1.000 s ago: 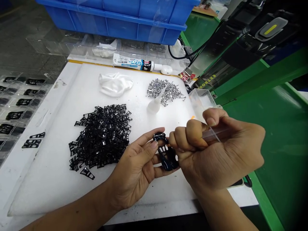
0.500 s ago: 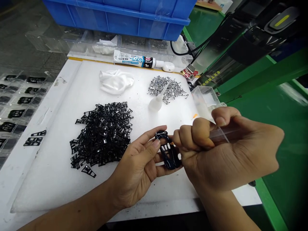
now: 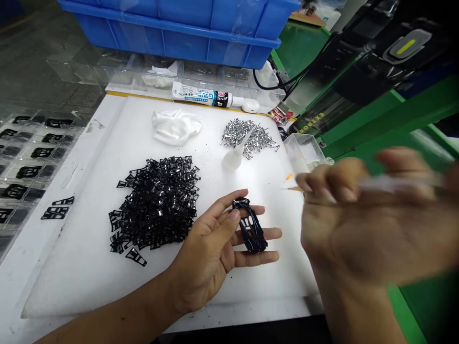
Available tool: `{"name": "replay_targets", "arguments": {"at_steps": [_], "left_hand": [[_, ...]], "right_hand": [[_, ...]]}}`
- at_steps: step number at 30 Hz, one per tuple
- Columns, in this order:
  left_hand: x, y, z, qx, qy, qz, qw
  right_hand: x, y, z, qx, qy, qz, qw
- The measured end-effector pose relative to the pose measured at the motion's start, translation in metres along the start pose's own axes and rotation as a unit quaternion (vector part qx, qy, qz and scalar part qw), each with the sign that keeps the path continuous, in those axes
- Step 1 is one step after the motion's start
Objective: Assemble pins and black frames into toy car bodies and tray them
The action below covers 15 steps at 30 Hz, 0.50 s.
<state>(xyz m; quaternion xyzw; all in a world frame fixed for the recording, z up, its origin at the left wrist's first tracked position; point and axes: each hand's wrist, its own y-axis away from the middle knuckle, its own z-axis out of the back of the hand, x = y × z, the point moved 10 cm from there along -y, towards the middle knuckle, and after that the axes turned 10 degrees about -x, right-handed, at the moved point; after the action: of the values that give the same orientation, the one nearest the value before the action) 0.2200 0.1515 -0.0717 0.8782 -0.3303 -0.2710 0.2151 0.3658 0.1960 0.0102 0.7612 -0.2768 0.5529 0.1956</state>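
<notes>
- Blur over the right hand (image 3: 358, 224), now swung off to the right and well apart from the left hand (image 3: 215, 243); half a second ago, knuckles pressed right up against the part.
- Right grip hard to read through the smear, but seemingly closed round a clear applicator (image 3: 387, 184), orange tip pointing left and touching nothing.
- Left grip loose: palm up, fingers straighter than a moment ago, thumb tip pinning the black part (image 3: 250, 231) against them.
- Judging by that gap, contact between tip and part over for now, with the whole piece uncovered and open to view.
- Glossy and dark, long and narrow, with cut-out windows along the body and a rounded loop at the far end; lies lengthwise across the left fingers, held above the white tabletop (image 3: 89, 267) and not touching it.
- Just left of that hand, a heap of black parts (image 3: 158, 205), with a few strays at its near edge.
- Farther back, a white squeeze bottle (image 3: 234, 155) lying with its nozzle on a pile of silver metal pieces (image 3: 261, 136); a clear box (image 3: 304, 145) to the right.
- Beyond, a white cloth (image 3: 175, 126), a glue tube (image 3: 204, 96) along the far edge, then a blue crate (image 3: 179, 24).
</notes>
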Motion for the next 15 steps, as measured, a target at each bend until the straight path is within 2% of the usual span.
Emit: {"name": "replay_targets", "arguments": {"at_steps": [2, 4, 7, 9, 12, 15], "left_hand": [[0.001, 0.0, 0.0, 0.0, -0.009, -0.001, 1.0], [0.003, 0.0, 0.001, -0.001, -0.014, 0.004, 1.0], [0.005, 0.0, 0.001, 0.002, -0.025, 0.01, 1.0], [0.006, 0.001, 0.0, 0.01, -0.026, 0.007, 1.0], [0.006, 0.002, 0.0, 0.006, -0.025, 0.004, 1.0], [0.007, 0.002, 0.001, -0.005, -0.027, 0.007, 1.0]], "right_hand": [[-0.013, -0.009, 0.0, 0.007, 0.025, -0.02, 0.999], [-0.017, -0.01, -0.005, 0.039, 0.046, -0.041, 0.997], [0.008, 0.001, -0.009, 0.062, -0.009, -0.021, 0.998], [0.011, 0.014, -0.014, 0.084, -0.045, -0.079, 0.992], [-0.005, 0.031, -0.016, 0.083, -0.069, -0.175, 0.979], [-0.021, 0.036, -0.013, 0.068, -0.074, -0.196, 0.976]]}}
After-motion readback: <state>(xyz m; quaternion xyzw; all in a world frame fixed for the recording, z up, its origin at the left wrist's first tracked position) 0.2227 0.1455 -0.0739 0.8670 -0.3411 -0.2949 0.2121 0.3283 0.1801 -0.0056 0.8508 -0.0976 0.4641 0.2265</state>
